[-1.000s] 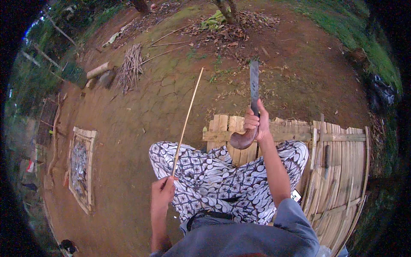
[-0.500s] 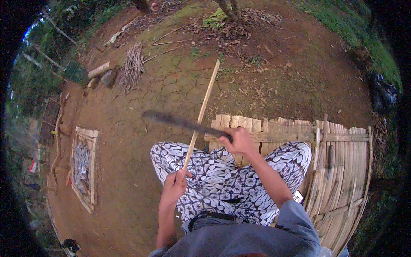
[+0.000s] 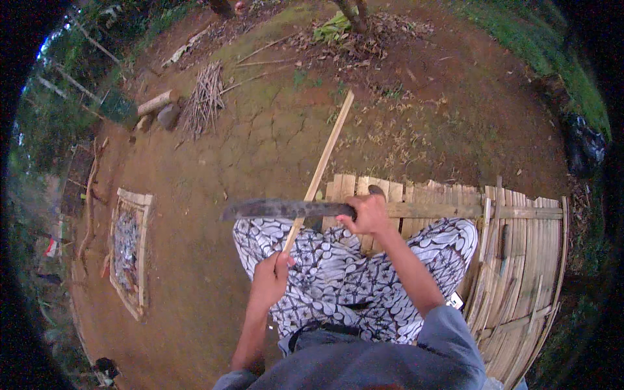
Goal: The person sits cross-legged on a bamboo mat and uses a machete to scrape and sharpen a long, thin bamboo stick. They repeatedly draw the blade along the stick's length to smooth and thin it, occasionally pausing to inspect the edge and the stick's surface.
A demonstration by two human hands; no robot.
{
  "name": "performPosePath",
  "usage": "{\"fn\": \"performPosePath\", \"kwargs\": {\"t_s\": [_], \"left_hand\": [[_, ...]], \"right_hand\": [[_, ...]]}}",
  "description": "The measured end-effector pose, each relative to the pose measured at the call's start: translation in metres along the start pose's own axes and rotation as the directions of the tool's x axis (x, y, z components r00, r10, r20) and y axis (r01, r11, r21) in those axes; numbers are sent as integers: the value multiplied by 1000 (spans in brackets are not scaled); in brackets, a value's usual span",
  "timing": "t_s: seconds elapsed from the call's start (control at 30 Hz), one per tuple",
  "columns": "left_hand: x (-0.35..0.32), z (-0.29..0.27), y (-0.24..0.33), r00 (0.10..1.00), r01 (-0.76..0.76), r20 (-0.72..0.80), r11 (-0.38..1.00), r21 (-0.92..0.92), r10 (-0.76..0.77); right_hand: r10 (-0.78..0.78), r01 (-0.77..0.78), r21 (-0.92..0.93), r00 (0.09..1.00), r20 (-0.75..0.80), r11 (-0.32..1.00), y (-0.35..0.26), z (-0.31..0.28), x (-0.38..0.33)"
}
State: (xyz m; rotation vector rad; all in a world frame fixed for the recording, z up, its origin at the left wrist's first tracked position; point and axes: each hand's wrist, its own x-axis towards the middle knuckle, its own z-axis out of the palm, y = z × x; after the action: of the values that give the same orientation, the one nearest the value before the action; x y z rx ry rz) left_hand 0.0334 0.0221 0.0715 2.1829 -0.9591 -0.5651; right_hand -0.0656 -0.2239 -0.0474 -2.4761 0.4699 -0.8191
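Strip point(image 3: 331, 144), pale, narrow and straight, wood or bamboo: held in front of the seated person, above the left side of the lap, long axis running from the near end at the left hand point(image 3: 270, 278) outward and to the right, far end pointing away from the body over bare ground point(image 3: 260, 156). Left hand: closed around the strip's near end, thumb along it, the end itself hidden in the grip. Right hand point(image 3: 368, 214): closed around the handle of a large knife point(image 3: 279, 209), curved butt of the handle showing beyond the knuckles. Knife: dark, broad blade, long axis nearly level across the view, tip pointing to the person's left, past the strip and over the left knee; blade crosses in front of the strip's lower part at a steep angle, whether edge and strip touch cannot be told. Trousers point(image 3: 325, 292): white with dark pattern, legs folded, beneath both hands. Bench point(image 3: 533, 260): slatted bamboo, under the person and extending to the right. Second knife point(image 3: 505, 240): dark handle, lying on the bench at right, handle toward the far side. Bundle of sticks point(image 3: 205, 102): on the ground, ahead and left, beside a log point(image 3: 156, 104) and a grey stone point(image 3: 169, 117). Framed ash bed point(image 3: 147, 253): rectangular, pale border, on the ground at left.
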Motion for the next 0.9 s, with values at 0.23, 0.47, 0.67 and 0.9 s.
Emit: {"fn": "performPosePath", "kwargs": {"t_s": [0.23,0.47,0.67,0.9], "left_hand": [[6,14,10,998,49,44,997,-58,-46],[4,3,9,995,96,-34,994,57,-94],[-11,11,16,999,-7,-31,993,115,10],[-5,19,20,995,-59,-83,998,37,62]], "right_hand": [[-25,38,-151,996,85,988,-22,-14,0],[55,-53,-81,998,28,995,-35,-17,6],[325,-312,-122,940,102,942,4,-25,19],[-65,65,-10,998,-14,998,-42,-30,0]]}}
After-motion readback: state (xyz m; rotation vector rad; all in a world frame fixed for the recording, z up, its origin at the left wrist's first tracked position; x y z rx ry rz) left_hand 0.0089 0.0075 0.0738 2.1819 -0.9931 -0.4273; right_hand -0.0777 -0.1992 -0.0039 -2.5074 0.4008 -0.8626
